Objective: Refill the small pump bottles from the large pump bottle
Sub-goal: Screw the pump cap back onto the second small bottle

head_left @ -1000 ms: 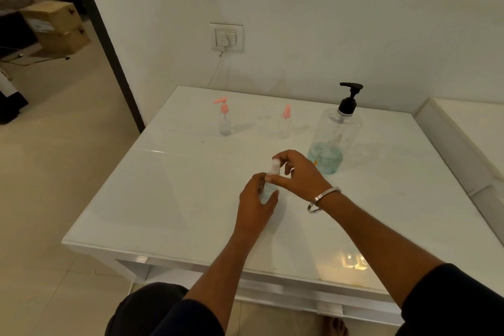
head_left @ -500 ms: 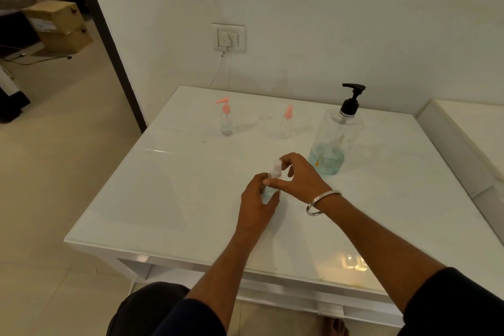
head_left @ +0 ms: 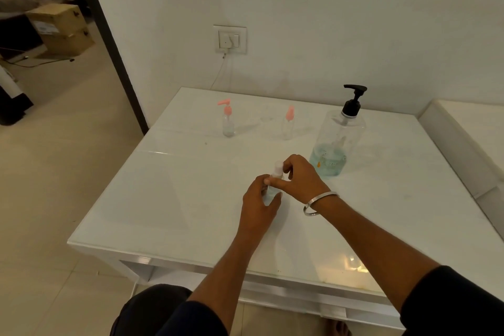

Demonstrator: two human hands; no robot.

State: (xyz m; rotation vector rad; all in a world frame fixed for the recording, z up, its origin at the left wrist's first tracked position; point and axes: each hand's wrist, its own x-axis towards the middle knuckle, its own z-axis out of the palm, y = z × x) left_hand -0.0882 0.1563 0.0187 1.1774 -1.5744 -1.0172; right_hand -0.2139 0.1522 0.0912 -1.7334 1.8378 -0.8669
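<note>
A small clear bottle with a pale cap stands on the white table. My left hand grips its body. My right hand pinches the cap at the top. Behind them, to the right, stands the large clear pump bottle with a black pump and blue-green liquid low inside. At the back of the table stand two more small bottles with pink pumps, one on the left and one nearer the middle.
The table backs onto a wall with a socket and a cable hanging down. A white ledge runs along the right side. A doorway at the left opens onto a room with cardboard boxes.
Both hands stay on the small bottle; the right hand's fingers have shifted slightly round the cap. The view has tilted a little.
</note>
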